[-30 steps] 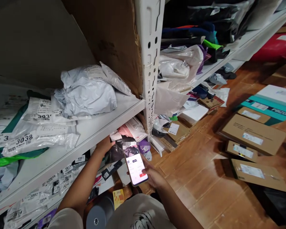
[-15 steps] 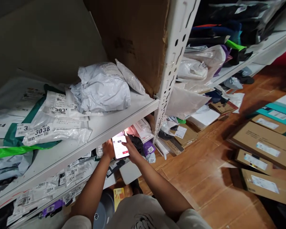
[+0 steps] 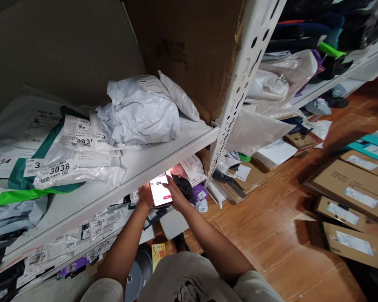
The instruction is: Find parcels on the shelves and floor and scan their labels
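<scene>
A lit smartphone is held in front of me, just below the edge of the white shelf. Its screen shows a mostly white page with a small dark label and a red button. My left hand is closed round the phone's left side. On the other side, my right hand grips the right edge, its thumb over the screen. The fingers behind the phone are hidden. Above on the shelf lie a crumpled white mailer bag and a clear-wrapped parcel labelled 3038.
A perforated white upright divides this shelf from another stacked with bagged parcels. Cardboard boxes lie on the wooden floor at right. Numbered bags fill the lower shelf. A grey round bin stands near my body.
The view has shifted slightly, so shelf and upright sit a little further right. Both hands still hold the phone; my right thumb stays near the screen's upper right.
</scene>
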Motion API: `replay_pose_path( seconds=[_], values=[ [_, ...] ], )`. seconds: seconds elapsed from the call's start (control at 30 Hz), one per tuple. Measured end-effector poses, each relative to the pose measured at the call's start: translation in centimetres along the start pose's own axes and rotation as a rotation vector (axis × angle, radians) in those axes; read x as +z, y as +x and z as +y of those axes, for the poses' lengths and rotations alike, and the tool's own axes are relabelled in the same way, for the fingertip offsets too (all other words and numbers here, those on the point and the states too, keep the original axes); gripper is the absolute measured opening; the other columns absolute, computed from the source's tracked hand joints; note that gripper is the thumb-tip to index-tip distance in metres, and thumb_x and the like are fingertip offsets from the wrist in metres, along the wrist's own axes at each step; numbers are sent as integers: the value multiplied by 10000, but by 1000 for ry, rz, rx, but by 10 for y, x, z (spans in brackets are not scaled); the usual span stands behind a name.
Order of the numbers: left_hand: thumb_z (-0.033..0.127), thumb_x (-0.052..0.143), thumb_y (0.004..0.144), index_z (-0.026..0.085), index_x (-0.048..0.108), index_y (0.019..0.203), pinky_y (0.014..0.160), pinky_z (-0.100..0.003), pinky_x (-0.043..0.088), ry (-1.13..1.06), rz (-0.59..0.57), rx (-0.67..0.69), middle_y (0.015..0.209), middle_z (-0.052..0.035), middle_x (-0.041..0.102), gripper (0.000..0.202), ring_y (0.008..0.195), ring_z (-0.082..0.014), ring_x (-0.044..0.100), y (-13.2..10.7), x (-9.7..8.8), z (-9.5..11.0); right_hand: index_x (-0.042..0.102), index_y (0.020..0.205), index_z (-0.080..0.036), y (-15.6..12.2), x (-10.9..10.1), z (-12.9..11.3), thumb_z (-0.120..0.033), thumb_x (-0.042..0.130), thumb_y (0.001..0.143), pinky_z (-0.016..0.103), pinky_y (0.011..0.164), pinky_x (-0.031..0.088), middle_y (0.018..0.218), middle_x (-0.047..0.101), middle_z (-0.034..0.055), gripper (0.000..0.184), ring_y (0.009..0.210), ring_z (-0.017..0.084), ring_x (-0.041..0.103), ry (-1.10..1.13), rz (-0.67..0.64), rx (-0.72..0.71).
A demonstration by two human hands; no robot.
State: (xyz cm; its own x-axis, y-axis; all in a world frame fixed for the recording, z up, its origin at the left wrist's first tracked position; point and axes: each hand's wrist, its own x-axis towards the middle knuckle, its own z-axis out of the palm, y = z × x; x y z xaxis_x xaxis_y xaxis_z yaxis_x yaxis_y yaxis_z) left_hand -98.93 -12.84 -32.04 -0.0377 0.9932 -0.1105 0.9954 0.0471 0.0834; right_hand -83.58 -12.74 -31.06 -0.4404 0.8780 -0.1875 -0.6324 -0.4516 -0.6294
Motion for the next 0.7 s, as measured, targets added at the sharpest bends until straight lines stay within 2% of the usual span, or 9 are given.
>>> replay_pose_path(
  seconds=[0.47, 0.6, 0.7],
  values=[
    [356, 569, 832, 140, 654, 948, 969, -456, 328, -70, 15, -15, 1000, -160, 617, 259, 1151, -397, 463, 1, 3, 0, 561, 1094, -289, 5, -3, 2, -286, 640, 680, 369, 786, 486, 949, 691, -4, 422, 938, 264, 659, 28, -32, -5],
    [366, 575, 816, 136, 641, 969, 968, -472, 330, -94, 25, -41, 1002, -164, 617, 284, 1137, -410, 464, -1, 5, -2, 544, 1096, -291, 0, -4, -4, -260, 643, 671, 394, 846, 494, 1034, 697, 8, 437, 1039, 278, 647, 64, -84, 18],
    [347, 543, 828, 135, 633, 976, 961, -493, 335, -116, 42, -73, 1011, -182, 621, 273, 1127, -423, 464, -2, 8, -4, 540, 1131, -288, -10, -8, -10, -190, 653, 592, 402, 849, 507, 1123, 695, 27, 560, 1072, 292, 641, 102, -176, 56]
  ],
)
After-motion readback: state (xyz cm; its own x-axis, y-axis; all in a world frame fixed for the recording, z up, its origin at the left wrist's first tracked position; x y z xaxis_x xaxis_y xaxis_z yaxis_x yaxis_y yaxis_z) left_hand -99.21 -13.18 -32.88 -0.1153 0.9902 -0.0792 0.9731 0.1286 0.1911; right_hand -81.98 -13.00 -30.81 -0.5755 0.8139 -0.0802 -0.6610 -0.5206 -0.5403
